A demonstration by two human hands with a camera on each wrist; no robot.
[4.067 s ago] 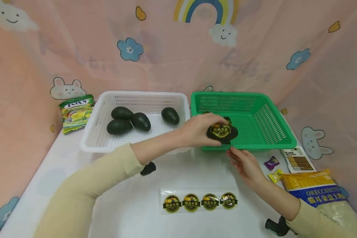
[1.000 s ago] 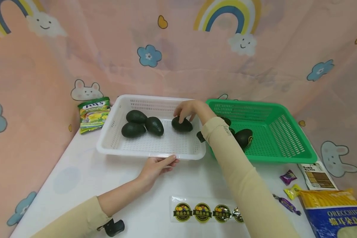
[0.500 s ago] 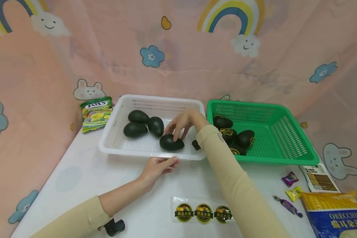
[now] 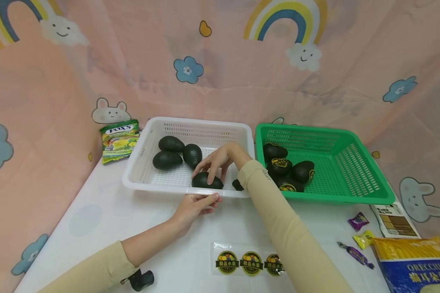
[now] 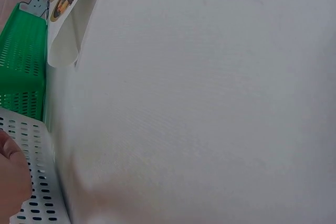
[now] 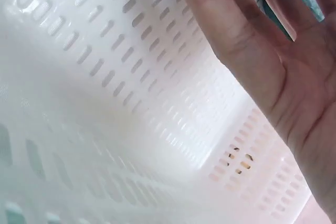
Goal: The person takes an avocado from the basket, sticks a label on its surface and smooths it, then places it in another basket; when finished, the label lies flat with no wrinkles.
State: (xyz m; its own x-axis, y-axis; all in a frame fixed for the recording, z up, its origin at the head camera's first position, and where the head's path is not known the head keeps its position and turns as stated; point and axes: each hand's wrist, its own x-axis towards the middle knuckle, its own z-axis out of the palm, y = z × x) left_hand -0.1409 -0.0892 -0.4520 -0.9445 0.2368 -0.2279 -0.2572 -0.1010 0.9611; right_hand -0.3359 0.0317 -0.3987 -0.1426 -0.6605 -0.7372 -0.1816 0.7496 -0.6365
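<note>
In the head view, my right hand [image 4: 220,160] reaches into the white basket [image 4: 146,186], its fingers curled over a dark green avocado [image 4: 205,181] by the front wall. The right wrist view shows the thumb side and palm of the right hand [image 6: 283,72], with only a dark piece of avocado visible between the fingers. My left hand [image 4: 190,211] holds the front rim of the white basket from outside, thumb up at the rim. Further left in the basket lie several avocados [image 4: 192,154], close together.
A green basket [image 4: 337,197] stands to the right, holding several avocados [image 4: 303,171], some with gold-and-black labels. In front lies a sheet of round stickers [image 4: 251,262], partly behind the right sleeve. Wrapped candies [image 4: 358,221], a pasta bag [image 4: 414,264] and a green candy bag [image 4: 119,140] lie around the sides.
Earlier, the left hand was at the green basket with a labelled avocado. Since then the right hand has drawn one avocado from the white basket's right side toward its front wall.
</note>
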